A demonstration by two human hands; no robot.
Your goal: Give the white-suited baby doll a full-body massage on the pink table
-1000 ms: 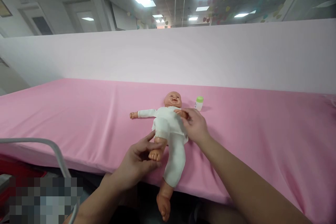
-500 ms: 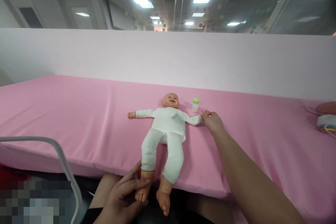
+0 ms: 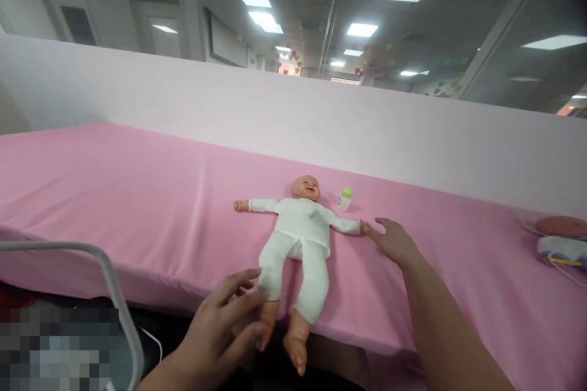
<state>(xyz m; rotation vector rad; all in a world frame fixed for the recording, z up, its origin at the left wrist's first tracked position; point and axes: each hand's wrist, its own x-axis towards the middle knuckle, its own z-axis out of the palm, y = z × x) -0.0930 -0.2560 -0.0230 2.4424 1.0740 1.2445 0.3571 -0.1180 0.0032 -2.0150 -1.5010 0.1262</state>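
Observation:
A baby doll (image 3: 302,220) in a white top and white trousers lies on its back, arms spread and bare feet hanging over the near edge of the pink-covered bed (image 3: 151,195). My left hand (image 3: 229,317) is beside the doll's leg on the left, fingers apart and partly hiding that foot. By the doll's hand on the right, my right hand (image 3: 389,241) has its thumb and fingers spread, the fingertips at or just beside it; I cannot tell whether they touch. A small bottle with a green cap (image 3: 345,200) stands next to the doll's head.
A white wall panel (image 3: 275,110) runs behind the bed, with glass above it. Brown and white items (image 3: 562,235) with a cord lie at the far right. A grey metal rail (image 3: 107,269) curves up at the lower left, by a blurred patch.
My right hand has opened from its grip on the doll's hand. My left hand has lifted off the ankle and shifted up along the leg. The camera view has tilted.

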